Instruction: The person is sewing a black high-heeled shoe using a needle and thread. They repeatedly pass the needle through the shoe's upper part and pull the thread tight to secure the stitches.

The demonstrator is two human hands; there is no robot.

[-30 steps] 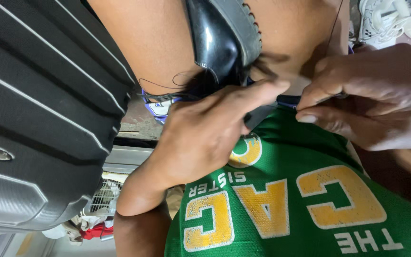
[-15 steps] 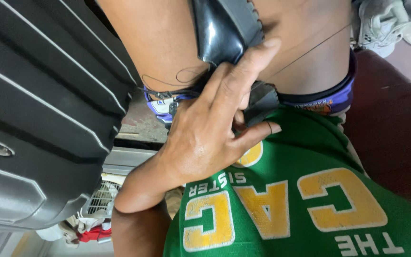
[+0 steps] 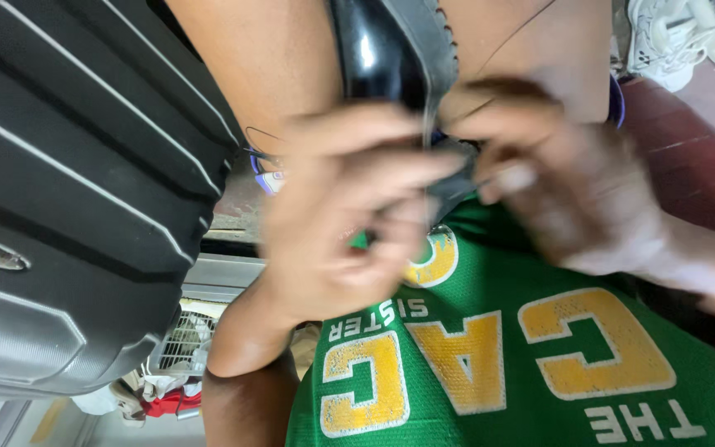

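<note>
Two hands meet at the heel end of a shiny black shoe (image 3: 391, 50). The left hand (image 3: 349, 215) is curled, with its fingers bent in just under the shoe, touching it. The right hand (image 3: 573, 199) is beside it, fingers pinched together on something thin near the shoe (too blurry to tell what). Below both hands lies a green shirt (image 3: 523, 356) with yellow letters. Far off to the left hand's side stands a dark ridged suitcase (image 3: 68, 190).

Both hands, the left (image 3: 349, 223) and the right (image 3: 573, 207), were motion-blurred, so their grip was unclear; the black shoe (image 3: 391, 50) ran off the top edge.
</note>
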